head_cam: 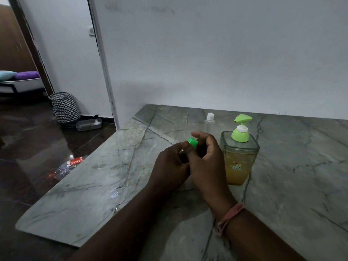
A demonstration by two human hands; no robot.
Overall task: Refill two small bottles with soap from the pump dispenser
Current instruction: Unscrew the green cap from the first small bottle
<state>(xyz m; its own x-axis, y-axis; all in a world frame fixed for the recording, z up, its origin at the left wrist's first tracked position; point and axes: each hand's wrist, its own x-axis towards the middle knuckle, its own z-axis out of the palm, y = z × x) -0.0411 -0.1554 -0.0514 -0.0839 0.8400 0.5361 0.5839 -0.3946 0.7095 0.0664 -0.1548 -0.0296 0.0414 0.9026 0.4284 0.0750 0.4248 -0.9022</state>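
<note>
The small bottle (183,156) is gripped by the left hand (169,166), its green cap (193,142), tilted rightward, apparently pinched by the right hand (205,159).

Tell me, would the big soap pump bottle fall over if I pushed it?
Probably not easily: the pump dispenser has a wide square base and looks over half full of amber soap, so likely heavy. Its smooth sides might feel slippery, and it could slide on the polished counter.

Over a grey marble counter (90,185), the left hand (169,166) grips a small dark bottle (183,157) while the right hand (205,159) curls round its green cap (193,142). Just to the right stands a clear pump dispenser (239,159) half full of amber soap. Behind the hands, a clear white-capped bottle (210,119) stands near the wall.
</note>
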